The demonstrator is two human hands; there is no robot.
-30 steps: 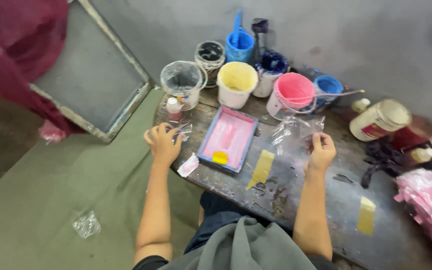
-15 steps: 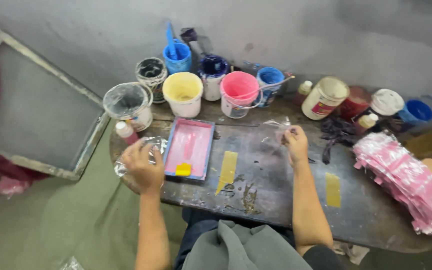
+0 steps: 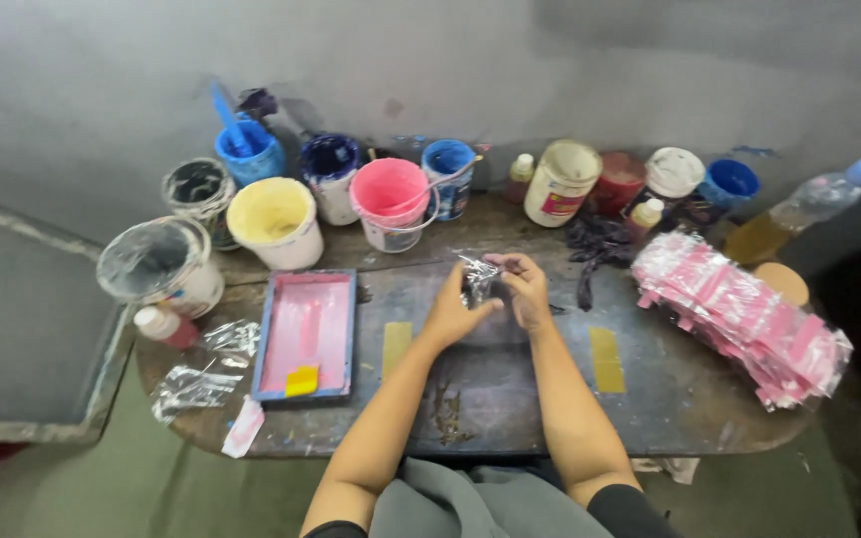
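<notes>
Left hand [image 3: 453, 317]: raised above the middle of the desk [image 3: 510, 399], fingers curled and clamped on the lower edge of a small clear plastic bag [image 3: 477, 279], which steadies it from below
Right hand [image 3: 525, 291]: meets the left at the same bag, fingers pinched together on its upper side; both hands grip it, seemingly so the thin film can be worked between them
Clear plastic bag: held in the air between the two hands, just in front of the pink bucket [image 3: 391, 202], not resting on the desk
Look of the bag: small, see-through, crinkled and shiny, with white glints; too blurred to tell whether anything is inside
Pink tray [image 3: 306, 334]: blue-rimmed, flat on the desk to the left of the hands, near enough for the left arm to reach; a small yellow piece [image 3: 301, 381] lies at its near end
Loose film [image 3: 191, 387]: more crumpled clear plastic lies left of the tray, near the desk's edge
Paint pots: the yellow bucket [image 3: 273, 221], the pink bucket and blue tubs stand in a row along the wall, behind the working space
Pink packets [image 3: 739, 317]: a stacked heap at the right, well apart from the hands
Yellow strips [image 3: 605, 359]: stuck flat on the desk on either side of the forearms
</notes>
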